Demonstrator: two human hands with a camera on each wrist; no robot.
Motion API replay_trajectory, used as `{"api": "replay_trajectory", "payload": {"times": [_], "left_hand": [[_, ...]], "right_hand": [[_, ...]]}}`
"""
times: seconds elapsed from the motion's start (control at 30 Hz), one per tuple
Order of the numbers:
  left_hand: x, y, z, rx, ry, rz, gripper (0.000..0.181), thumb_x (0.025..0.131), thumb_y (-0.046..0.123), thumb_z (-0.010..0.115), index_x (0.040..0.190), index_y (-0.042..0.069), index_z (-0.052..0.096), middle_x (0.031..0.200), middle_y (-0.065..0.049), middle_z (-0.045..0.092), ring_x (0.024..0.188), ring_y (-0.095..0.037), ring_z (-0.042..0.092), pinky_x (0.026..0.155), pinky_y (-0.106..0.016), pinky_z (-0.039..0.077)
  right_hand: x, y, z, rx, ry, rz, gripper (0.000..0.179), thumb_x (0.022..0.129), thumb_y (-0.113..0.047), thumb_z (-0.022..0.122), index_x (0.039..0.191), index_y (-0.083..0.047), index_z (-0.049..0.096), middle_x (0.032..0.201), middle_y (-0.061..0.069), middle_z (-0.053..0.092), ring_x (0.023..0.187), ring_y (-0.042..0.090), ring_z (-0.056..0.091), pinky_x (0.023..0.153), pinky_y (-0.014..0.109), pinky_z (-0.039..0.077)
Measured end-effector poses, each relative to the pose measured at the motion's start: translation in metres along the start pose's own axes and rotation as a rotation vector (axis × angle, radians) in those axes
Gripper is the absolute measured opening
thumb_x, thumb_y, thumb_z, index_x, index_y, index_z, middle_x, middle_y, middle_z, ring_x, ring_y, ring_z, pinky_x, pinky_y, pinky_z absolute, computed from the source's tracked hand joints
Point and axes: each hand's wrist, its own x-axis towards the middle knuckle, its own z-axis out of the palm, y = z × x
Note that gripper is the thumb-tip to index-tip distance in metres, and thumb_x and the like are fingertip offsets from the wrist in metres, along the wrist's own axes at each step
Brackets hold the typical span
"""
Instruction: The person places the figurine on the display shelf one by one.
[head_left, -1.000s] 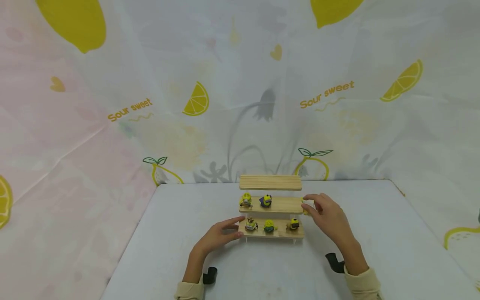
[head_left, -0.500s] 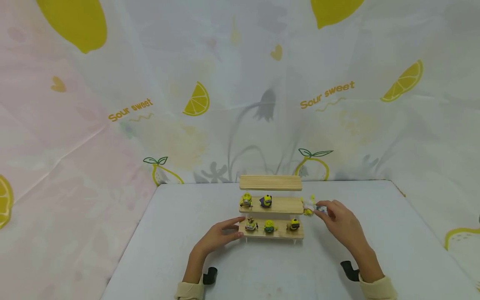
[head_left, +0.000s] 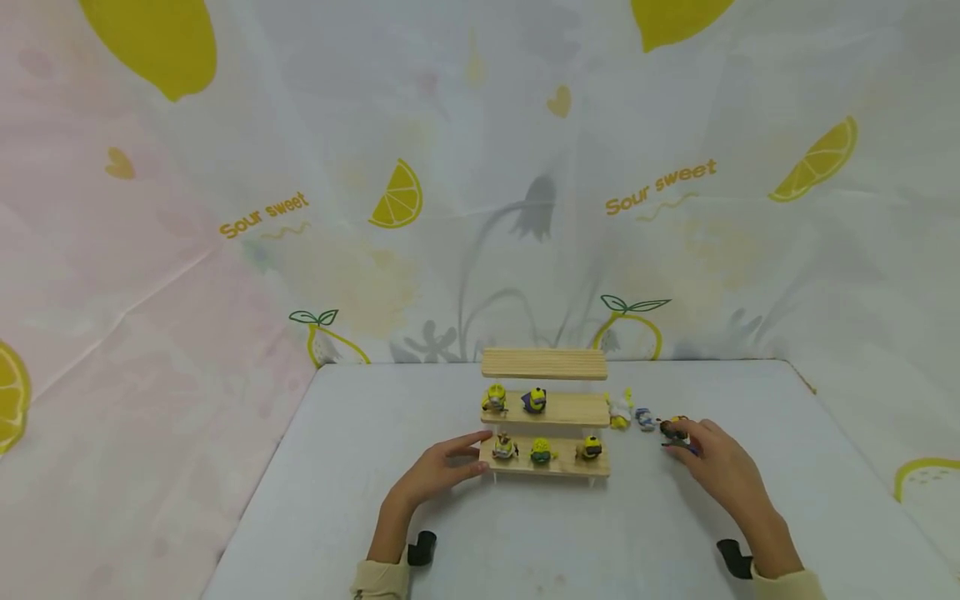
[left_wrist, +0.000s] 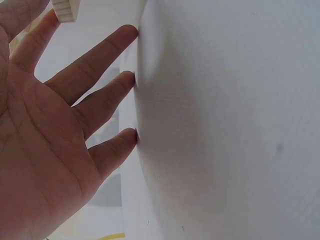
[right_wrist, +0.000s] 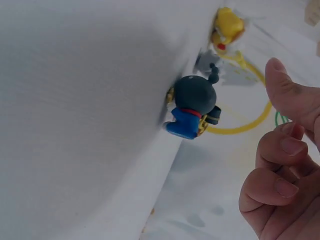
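Observation:
My left hand (head_left: 442, 468) lies at the left end of a three-tier wooden display shelf (head_left: 566, 407), thumb and index finger at the bottom tier's edge. In the left wrist view its other fingers reach straight to the white tabletop (left_wrist: 240, 125). My right hand (head_left: 723, 475) is to the right of the shelf, close over small figurines on the table. The right wrist view shows its fingers loosely curled, the thumb straighter, and nothing held. Before it lies a figurine with a dark round head and blue clothing (right_wrist: 190, 109); a yellow figurine (right_wrist: 229, 26) is farther off.
Two yellow figurines, one (head_left: 535, 401) in a cape, stand on the middle tier; three more, including one in green (head_left: 541, 452), stand on the bottom tier. Right of the shelf lie a white-clad figurine (head_left: 620, 410) and a blue-and-white one (head_left: 645, 419). A lemon-print cloth hangs behind.
My right hand has moved right, from the white-clad figurine beside the shelf, past the blue-and-white one, to the dark figurines. My left hand has stayed at the shelf.

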Motion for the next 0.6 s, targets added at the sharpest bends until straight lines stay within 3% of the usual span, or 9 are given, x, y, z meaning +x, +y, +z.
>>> {"api": "replay_trajectory", "payload": {"times": [0.23,0.4,0.6], "left_hand": [[0.006,-0.025,0.002,0.033,0.012,0.002,0.054,0.094,0.024,0.070,0.145,0.021,0.052,0.143,0.003,0.053,0.122,-0.027,0.057,0.104,-0.061,0.035],[0.007,-0.030,0.001,0.058,0.009,0.009,0.055,0.093,0.034,0.070,0.145,0.029,0.052,0.143,0.008,0.053,0.120,-0.020,0.058,0.103,-0.057,0.037],[0.007,-0.030,0.000,0.074,0.005,0.011,0.055,0.093,0.037,0.069,0.145,0.030,0.052,0.144,0.009,0.052,0.120,-0.019,0.058,0.103,-0.056,0.038]], "right_hand": [[-0.006,0.011,-0.002,-0.037,-0.095,0.082,0.036,0.082,-0.016,0.081,0.114,-0.006,0.068,0.080,-0.001,0.051,0.066,0.015,0.043,0.053,0.029,0.034],[-0.007,0.019,-0.007,-0.059,-0.169,0.152,0.042,0.083,-0.018,0.080,0.120,-0.005,0.064,0.083,0.003,0.052,0.068,0.019,0.044,0.053,0.032,0.035],[-0.005,0.027,-0.012,-0.083,-0.276,0.242,0.047,0.084,-0.019,0.079,0.123,-0.001,0.061,0.088,0.009,0.055,0.073,0.023,0.050,0.056,0.036,0.041]]}}
